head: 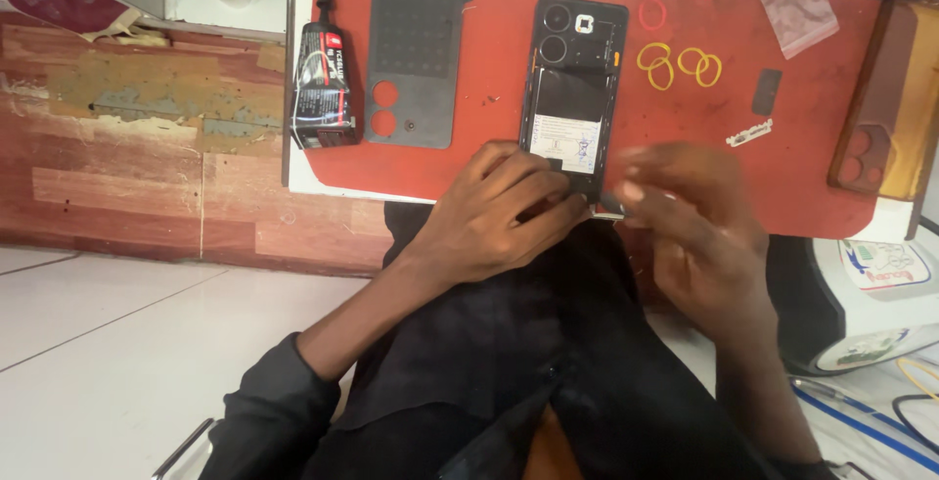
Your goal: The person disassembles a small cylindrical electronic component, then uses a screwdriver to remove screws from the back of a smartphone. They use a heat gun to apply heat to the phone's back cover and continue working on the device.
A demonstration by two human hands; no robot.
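At the near edge of the red work mat (469,162), the bottom end of the opened smartphone (573,89) is covered by the left hand (499,211), so the lower part of the phone cannot be seen. The left hand's fingers (543,196) curl down over that end and press on it; whether they pinch anything small there is hidden. The right hand (690,221) is blurred — its fingers seem loosely bent and close together just right of the phone's bottom corner, but I cannot tell whether they hold anything or touch the phone. A thin pale sliver shows between the two hands at the mat's edge, too smeared to identify.

The phone lies back-side up with its cover off, stretching away from the left hand's fingertips: a white label just beyond them, then the dark battery area, then the camera rings at the far end. Left of the left hand and further up the mat lies the removed grey back cover (416,45) with two round holes, and beyond that a black glue tube (323,74). Beyond the right hand lie yellow rubber bands (680,64) and red rubber bands (652,14), with a small metal strip (750,133) nearer it. A brown phone case (866,137) sits far right, partly cut off — its far end runs out of view
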